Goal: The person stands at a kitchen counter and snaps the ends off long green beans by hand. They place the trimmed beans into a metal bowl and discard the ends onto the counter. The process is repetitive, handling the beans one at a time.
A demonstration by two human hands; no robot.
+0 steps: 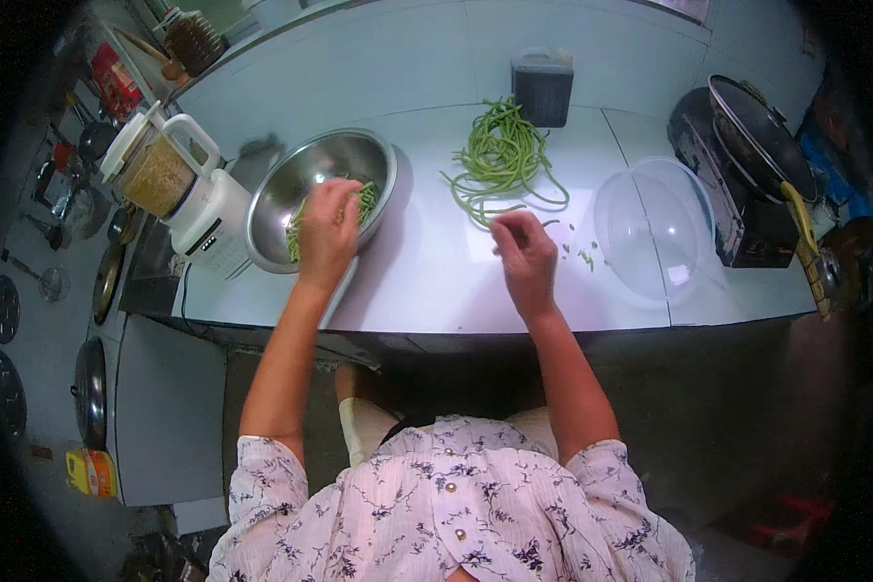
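Note:
A stainless steel bowl (pixel 309 156) stands on the white tiled counter (pixel 422 291), with short pieces of green bean (pixel 367 198) inside. My left hand (pixel 327 229) is over the bowl's near side, its fingers bent above the pieces; whether it holds any is hidden. To the right, a tangled heap of long green beans (pixel 505 149) lies on the counter. My right hand (pixel 529 258) is just in front of the heap, fingers curled, close to the tip of one bean. Whether it pinches anything cannot be made out. Small green scraps (pixel 588 258) lie beside it.
At the left is a white blender (pixel 211 218) with tan contents. A transparent plastic basin (pixel 647 225) sits right of the scraps. Beyond it, a lidded wok (pixel 760 145) rests on a portable stove (pixel 756 236). A dark-filled container (pixel 542 91) stands against the back wall.

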